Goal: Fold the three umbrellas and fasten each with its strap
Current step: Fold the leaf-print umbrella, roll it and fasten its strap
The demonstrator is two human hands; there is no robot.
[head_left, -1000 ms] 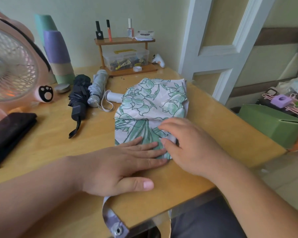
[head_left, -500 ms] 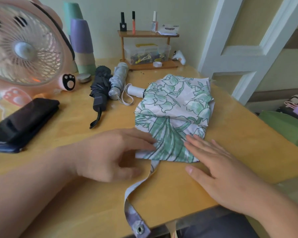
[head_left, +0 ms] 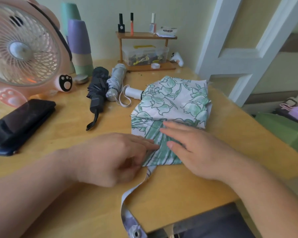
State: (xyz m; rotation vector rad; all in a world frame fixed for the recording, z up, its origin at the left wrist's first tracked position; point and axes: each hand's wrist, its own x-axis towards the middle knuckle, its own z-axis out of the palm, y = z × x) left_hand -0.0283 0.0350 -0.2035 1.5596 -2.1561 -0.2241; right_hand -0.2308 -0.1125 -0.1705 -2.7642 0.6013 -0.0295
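The left hand (head_left: pixel 113 157) is blurry. Its first finger lies straight on the near left edge of the flowered umbrella (head_left: pixel 170 103), and the other fingers curl under. I cannot tell if they pinch the cloth or only touch it. The right hand (head_left: pixel 196 152) is flat on the near part of the cloth, with its fingers straight and a little apart, pressing down. Both hands hide some of the near edge. The umbrella's rod is hidden under the cloth, so the way it runs in there cannot be seen. This umbrella lies flat in the middle of the table (head_left: pixel 58 134), right in front of the person. Its white handle (head_left: pixel 133 92) pokes out of the far left corner and points left, toward the silver umbrella (head_left: pixel 116 78). Its strap (head_left: pixel 132 200) comes out from the near edge, runs toward the person and goes over the table's edge, loose, with a round metal snap (head_left: pixel 137 234) at the end. The bottom of the picture cuts it off just there. The silver umbrella and the black umbrella (head_left: pixel 97 90) are rolled up and lie side by side, touching. Their long way runs from far to near, with the handles at the near end. A pink fan (head_left: pixel 22 54) stands at the far left, cut off by the picture's edge.
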